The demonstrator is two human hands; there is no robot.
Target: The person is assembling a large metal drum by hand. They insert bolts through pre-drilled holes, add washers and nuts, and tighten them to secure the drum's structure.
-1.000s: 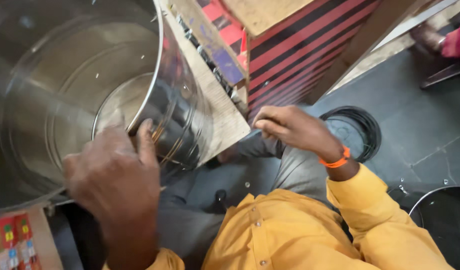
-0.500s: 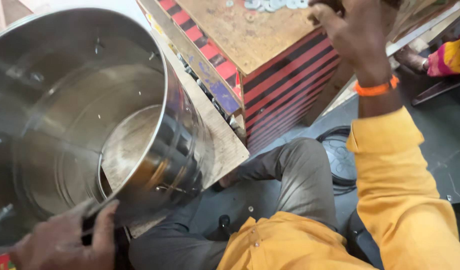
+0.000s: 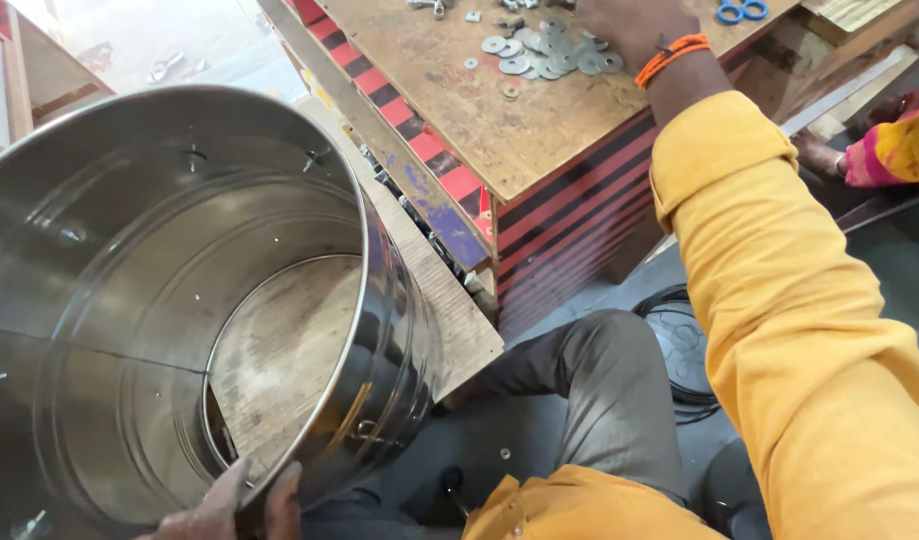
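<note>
So, biggest item: steel drum point(image 3: 170, 300), open-ended cylinder lying tilted on a plank shelf point(image 3: 450, 310), mouth toward the camera, wood showing through its far opening; small bolts stick through its wall inside; left hand point(image 3: 230, 510) at the bottom edge of view grips the drum's near rim, fingers point(image 3: 285, 495) curled over the rim's outer side, thumb inside, clamped on the metal; hand partly cut off by the frame; next, wooden workbench point(image 3: 500, 130) up and right of those fingers, tan top, red-and-black striped side, blue patch on its edge strip; yellow sleeve point(image 3: 780, 300) runs from lower right up to the bench; right hand point(image 3: 635, 25) rests over the bench top at the upper frame edge, orange wristband point(image 3: 673, 58) on the wrist, palm down; its fingertips are out of frame, so can't tell if spread or pinched; grey trousers point(image 3: 600, 400) below the bench, between the two hands; black round coil point(image 3: 685, 345) on the dark floor just right of the knee; pile of flat metal washers point(image 3: 545, 55) just left of the right hand's fingers, touching or nearly so, cannot tell which; two blue rings point(image 3: 742, 12) on the bench just right of that hand; another person's pink-and-yellow sleeve point(image 3: 895, 150) far right, well apart.
</note>
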